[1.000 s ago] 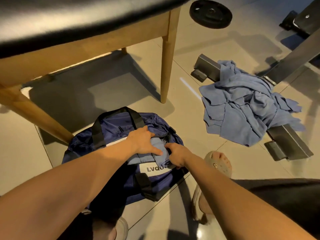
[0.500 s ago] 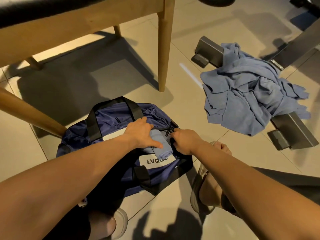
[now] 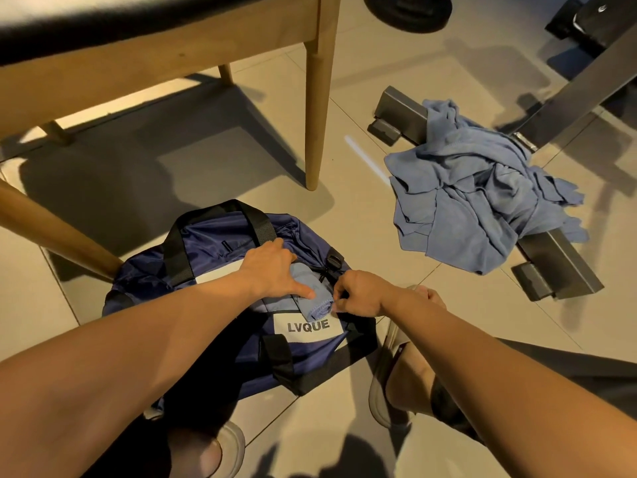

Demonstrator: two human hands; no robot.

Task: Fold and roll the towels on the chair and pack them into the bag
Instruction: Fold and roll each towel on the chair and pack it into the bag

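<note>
A navy duffel bag (image 3: pixel 213 243) with black straps and a white LVQUE label lies on the tiled floor below the chair. A rolled light-blue towel (image 3: pixel 315 298) sticks out of its opening. My left hand (image 3: pixel 272 269) lies flat on the roll, fingers straight, pressing it down. My right hand (image 3: pixel 358 293) pinches the bag's edge by the zipper, right of the roll. A crumpled heap of light-blue towels (image 3: pixel 479 198) lies on the floor to the right.
A wooden chair (image 3: pixel 315 108) with a black seat stands above the bag. Grey metal bench feet (image 3: pixel 558 267) lie under the towel heap. A black weight plate (image 3: pixel 406 12) sits at the top. My sandalled feet are at the bottom.
Both hands stay at the bag opening. The towel roll has sunk slightly deeper under my left hand, and the view has shifted a little.
</note>
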